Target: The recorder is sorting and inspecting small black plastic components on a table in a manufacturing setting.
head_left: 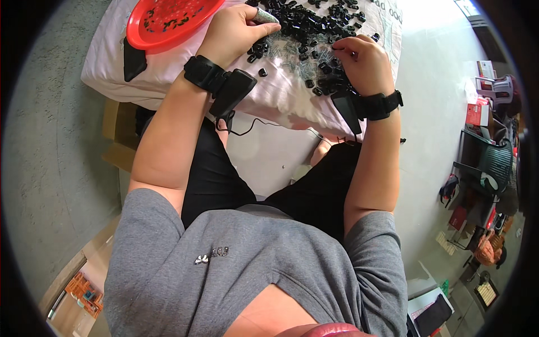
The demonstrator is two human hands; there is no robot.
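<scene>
My left hand (237,29) is closed around a short, speckled grey-silver piece (264,17) that sticks out past the thumb; its exact kind is unclear. Across the pile, my right hand (368,60) has its thumb and forefinger pinched together, and anything between them is too small to make out. Many small glossy black plastic pieces (306,25) lie heaped between and beyond my hands. Thin clear slivers (287,51) are scattered among them, nearer to me. To the left of my left hand, a red round basin (147,42) holds some small dark pieces.
A pale pink cloth (297,104) covers the work table. Near its left edge lies a flat black object (133,60). A black cable (264,122) hangs below the front edge, and a cardboard box (118,132) stands at the left. Chairs (488,154) and clutter line the right side.
</scene>
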